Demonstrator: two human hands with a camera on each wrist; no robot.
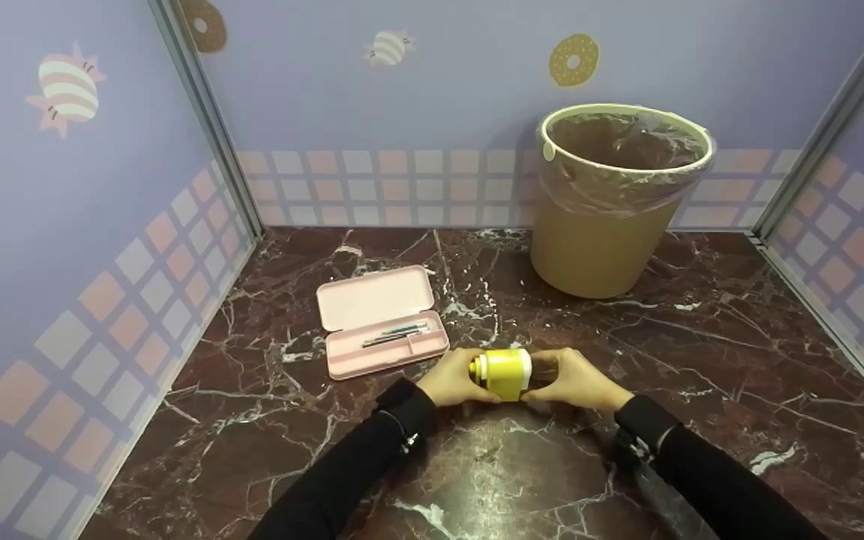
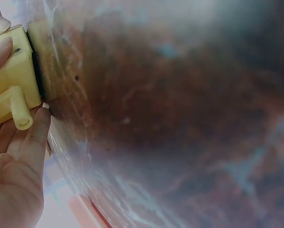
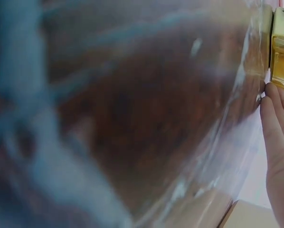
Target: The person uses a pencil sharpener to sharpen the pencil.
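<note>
A yellow hand-crank pencil sharpener (image 1: 505,373) sits on the dark marbled tabletop in the head view, between both hands. My left hand (image 1: 456,379) holds its left end, where the crank is. The crank handle (image 2: 21,111) shows at the left edge of the left wrist view. My right hand (image 1: 578,381) holds the opposite end, with thumb and fingers on either side. A see-through shavings drawer (image 3: 282,69) faces the right wrist camera. Beyond the left hand lies an open pink pencil case (image 1: 383,367), with several pencils (image 1: 396,335) in its tray.
A tan waste bin (image 1: 597,247) lined with a clear bag stands at the back right. Patterned panels (image 1: 402,187) wall in the marbled tabletop (image 1: 267,427) at the back and on both sides.
</note>
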